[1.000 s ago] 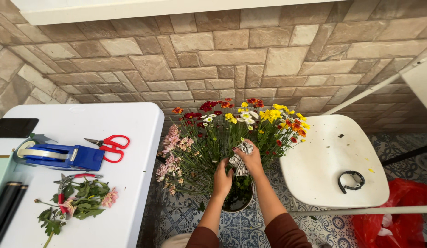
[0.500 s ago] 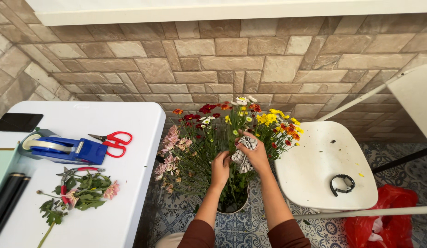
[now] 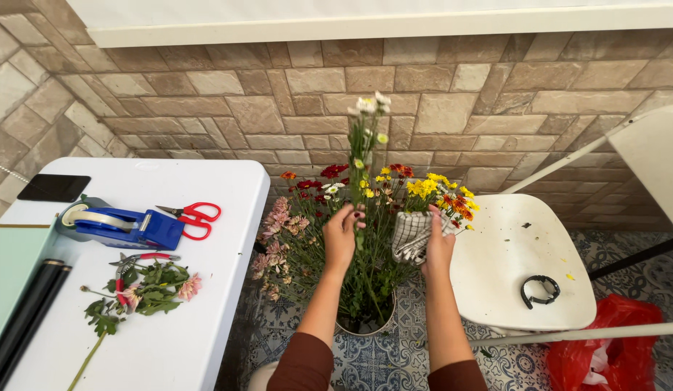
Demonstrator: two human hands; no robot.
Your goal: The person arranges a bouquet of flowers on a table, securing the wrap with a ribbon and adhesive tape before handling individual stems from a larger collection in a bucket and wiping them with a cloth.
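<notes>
A bucket (image 3: 365, 327) on the tiled floor holds a mass of mixed flowers (image 3: 307, 217) in red, yellow, pink and white. My left hand (image 3: 343, 233) grips a tall stem of white flowers (image 3: 368, 116) and holds it well above the rest of the bunch. My right hand (image 3: 438, 242) sits beside it at the yellow blooms, closed on a checked cloth (image 3: 411, 236). Both forearms wear dark red sleeves.
A white table (image 3: 206, 311) on the left carries a blue tape dispenser (image 3: 119, 226), red scissors (image 3: 192, 216), cut flower stems (image 3: 137, 286), a black phone (image 3: 54, 187) and dark rolls (image 3: 22, 318). A white chair (image 3: 510, 268) with a black band (image 3: 540, 289) stands right, above a red bag (image 3: 604, 347).
My left hand has closed on a white-flowered stem and drawn it up out of the bunch. The right hand with the cloth has stayed by the yellow flowers.
</notes>
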